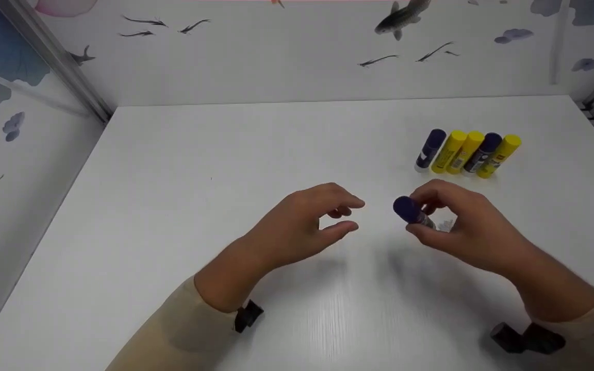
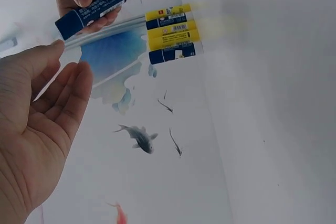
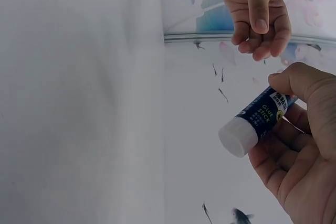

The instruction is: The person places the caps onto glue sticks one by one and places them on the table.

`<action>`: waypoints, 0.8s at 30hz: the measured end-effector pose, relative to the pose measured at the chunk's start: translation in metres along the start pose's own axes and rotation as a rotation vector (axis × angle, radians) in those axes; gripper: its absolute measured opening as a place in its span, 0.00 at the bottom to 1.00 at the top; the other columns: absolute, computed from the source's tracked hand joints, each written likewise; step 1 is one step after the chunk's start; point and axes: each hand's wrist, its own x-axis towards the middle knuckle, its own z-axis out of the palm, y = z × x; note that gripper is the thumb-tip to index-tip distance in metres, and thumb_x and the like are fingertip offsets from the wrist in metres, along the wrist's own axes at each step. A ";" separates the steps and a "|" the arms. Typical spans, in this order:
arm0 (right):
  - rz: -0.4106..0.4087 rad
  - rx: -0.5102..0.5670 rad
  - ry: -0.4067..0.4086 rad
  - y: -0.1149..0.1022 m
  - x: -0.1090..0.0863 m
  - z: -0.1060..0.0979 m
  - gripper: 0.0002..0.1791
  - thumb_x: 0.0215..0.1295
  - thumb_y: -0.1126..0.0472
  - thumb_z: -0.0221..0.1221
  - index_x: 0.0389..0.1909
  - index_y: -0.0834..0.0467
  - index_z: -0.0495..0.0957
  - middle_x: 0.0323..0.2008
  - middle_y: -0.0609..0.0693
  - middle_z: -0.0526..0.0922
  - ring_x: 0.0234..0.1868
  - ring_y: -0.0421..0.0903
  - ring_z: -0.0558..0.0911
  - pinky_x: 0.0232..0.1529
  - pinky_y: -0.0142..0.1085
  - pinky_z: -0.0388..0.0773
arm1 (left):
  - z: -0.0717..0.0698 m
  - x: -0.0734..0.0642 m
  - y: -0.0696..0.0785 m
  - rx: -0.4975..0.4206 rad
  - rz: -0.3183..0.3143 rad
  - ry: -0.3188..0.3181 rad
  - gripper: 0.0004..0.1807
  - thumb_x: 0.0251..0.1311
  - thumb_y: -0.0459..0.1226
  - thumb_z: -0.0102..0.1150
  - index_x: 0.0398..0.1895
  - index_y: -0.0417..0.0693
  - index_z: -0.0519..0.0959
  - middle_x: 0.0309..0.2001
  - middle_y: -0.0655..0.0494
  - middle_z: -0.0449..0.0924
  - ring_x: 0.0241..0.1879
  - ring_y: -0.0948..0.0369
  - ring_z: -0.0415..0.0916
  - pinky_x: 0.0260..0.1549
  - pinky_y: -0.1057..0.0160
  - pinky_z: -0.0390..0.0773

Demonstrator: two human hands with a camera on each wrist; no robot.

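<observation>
My right hand (image 1: 472,221) pinches a dark blue glue stick (image 1: 408,209) between thumb and fingers, held above the white table. In the right wrist view, the white base of this glue stick (image 3: 257,119) and its "GLUE STICK" label show. To its left, my left hand (image 1: 307,221) hovers with thumb and fingers apart and nothing between them. From the left wrist view, the blue cap end of the glue stick (image 2: 94,10) points toward the left fingertips, a small gap apart in the head view.
Behind my right hand, several yellow glue sticks (image 1: 500,156) and blue glue sticks (image 1: 430,150) stand in a row on the white table (image 1: 199,154). A panel printed with fish (image 1: 276,62) rises along the table's back edge. Black wrist mounts (image 1: 526,338) are at both cuffs.
</observation>
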 end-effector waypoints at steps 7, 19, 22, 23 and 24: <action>0.071 0.060 0.116 0.021 -0.007 -0.013 0.19 0.61 0.69 0.72 0.51 0.56 0.78 0.45 0.41 0.84 0.45 0.34 0.81 0.49 0.16 0.76 | -0.003 0.000 -0.006 -0.007 -0.033 -0.004 0.17 0.70 0.36 0.65 0.60 0.46 0.81 0.52 0.54 0.85 0.48 0.60 0.84 0.49 0.66 0.83; 0.221 0.135 0.315 0.058 -0.016 -0.039 0.19 0.66 0.73 0.66 0.55 0.62 0.74 0.47 0.40 0.81 0.49 0.35 0.81 0.52 0.14 0.75 | -0.002 0.002 -0.016 -0.002 -0.092 0.007 0.17 0.71 0.36 0.64 0.60 0.46 0.80 0.54 0.54 0.85 0.49 0.59 0.85 0.50 0.65 0.84; 0.320 0.126 0.343 0.068 -0.020 -0.045 0.18 0.70 0.68 0.65 0.57 0.56 0.73 0.50 0.37 0.79 0.50 0.34 0.80 0.50 0.14 0.77 | 0.000 0.004 -0.018 -0.010 -0.111 0.008 0.17 0.71 0.37 0.64 0.60 0.47 0.80 0.54 0.55 0.85 0.49 0.60 0.85 0.50 0.66 0.83; 0.346 0.126 0.349 0.072 -0.021 -0.048 0.18 0.71 0.67 0.64 0.57 0.55 0.73 0.50 0.36 0.79 0.50 0.34 0.80 0.49 0.14 0.77 | 0.001 0.005 -0.018 -0.016 -0.114 0.006 0.17 0.71 0.37 0.64 0.60 0.47 0.80 0.54 0.55 0.85 0.49 0.60 0.85 0.50 0.66 0.83; 0.366 0.129 0.355 0.075 -0.022 -0.050 0.18 0.72 0.65 0.64 0.58 0.54 0.73 0.51 0.35 0.78 0.50 0.33 0.79 0.48 0.14 0.78 | 0.001 0.006 -0.018 -0.022 -0.115 0.003 0.17 0.71 0.37 0.64 0.60 0.47 0.80 0.54 0.55 0.84 0.50 0.60 0.85 0.50 0.66 0.83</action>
